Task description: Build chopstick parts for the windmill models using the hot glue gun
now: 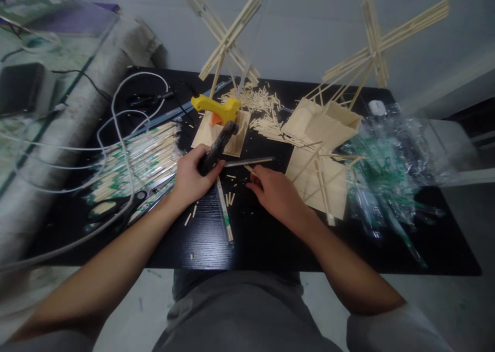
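My left hand (195, 174) is wrapped round a black-handled tool (219, 147) whose upper end points away from me; its kind is not clear. My right hand (276, 192) is closed, thumb against fingers, on a thin wooden stick (249, 169). Between the hands lies a narrow grey strip (251, 162), close to the left thumb. Below it are short cut stick pieces (230, 198) and a clear wrapper with green print holding chopsticks (225, 210). A yellow glue gun (220, 107) rests just beyond my left hand, over a wooden base (242, 130).
Two stick-built windmill-like models (226, 45) (325, 122) stand at the back. A stick heap (255, 99) lies between them. Wrapped chopsticks (143, 153), scissors (131, 202) and a looping white cable (113, 110) are left; crumpled wrappers (386, 166) and a flat wooden panel (325, 182) right.
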{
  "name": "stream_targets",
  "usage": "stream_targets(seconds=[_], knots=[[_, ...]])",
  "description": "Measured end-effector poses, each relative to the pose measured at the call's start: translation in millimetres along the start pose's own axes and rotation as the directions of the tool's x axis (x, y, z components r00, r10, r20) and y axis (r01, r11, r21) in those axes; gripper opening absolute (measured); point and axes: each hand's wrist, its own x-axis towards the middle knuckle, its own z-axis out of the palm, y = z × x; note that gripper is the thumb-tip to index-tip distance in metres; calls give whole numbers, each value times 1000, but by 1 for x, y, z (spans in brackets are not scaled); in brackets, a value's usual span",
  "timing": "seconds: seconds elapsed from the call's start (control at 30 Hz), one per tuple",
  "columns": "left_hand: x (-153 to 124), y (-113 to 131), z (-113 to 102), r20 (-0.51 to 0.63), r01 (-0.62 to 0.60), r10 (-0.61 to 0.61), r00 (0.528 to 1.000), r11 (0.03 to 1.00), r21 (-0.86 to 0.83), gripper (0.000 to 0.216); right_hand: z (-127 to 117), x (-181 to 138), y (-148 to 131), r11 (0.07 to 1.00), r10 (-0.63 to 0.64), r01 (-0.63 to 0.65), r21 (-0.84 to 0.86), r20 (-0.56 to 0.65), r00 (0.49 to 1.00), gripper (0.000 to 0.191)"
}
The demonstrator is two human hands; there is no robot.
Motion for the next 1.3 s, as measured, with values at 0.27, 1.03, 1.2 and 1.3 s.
stream_targets(seconds=[0.27, 1.03, 1.2, 1.3], knots=[[0, 1, -1, 2, 4, -4, 1000, 1000, 3, 24, 4, -6, -5, 891, -198, 264, 368, -209, 958, 15], [-1, 0, 0, -4, 37, -37, 999, 997, -62, 22, 22, -5, -5, 984, -127, 139, 111, -112, 986, 12], [-1, 1, 0, 1, 38, -38, 999, 998, -55, 21, 16, -8, -9, 994, -84, 86, 66, -35, 996, 8], [-1, 0, 0, 10, 37, -36, 999, 998, -58, 22, 14, -9, -10, 996, -89, 89, 8, -53, 995, 7]])
